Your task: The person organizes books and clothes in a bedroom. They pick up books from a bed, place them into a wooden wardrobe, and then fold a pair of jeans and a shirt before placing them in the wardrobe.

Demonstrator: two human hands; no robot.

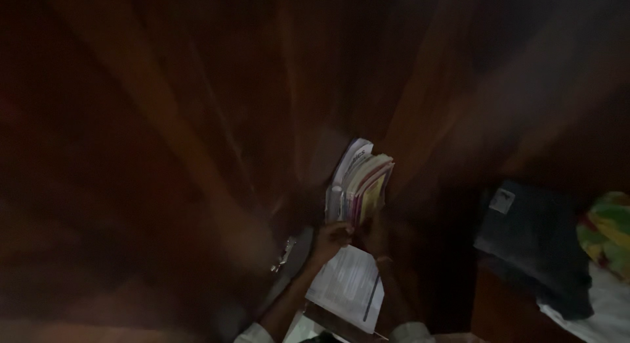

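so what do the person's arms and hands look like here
Both hands are bare: the left hand and the right hand show no gloves. Both forearms are bare too, with pale short sleeve edges near the bottom of the frame. The dim, blurred picture hides rings or finer marks.

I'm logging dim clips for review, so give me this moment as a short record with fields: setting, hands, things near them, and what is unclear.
setting: very dark, blurred view down at a reddish wooden surface
left hand: left hand at the base of a stack of books
right hand: right hand at the same stack, on its other side
stack: books stand on edge, pages and covers facing up
nearby: white printed sheet below the hands; dark folded cloth and a bright patterned cloth to the right
unclear: grip of either hand; too dim to tell
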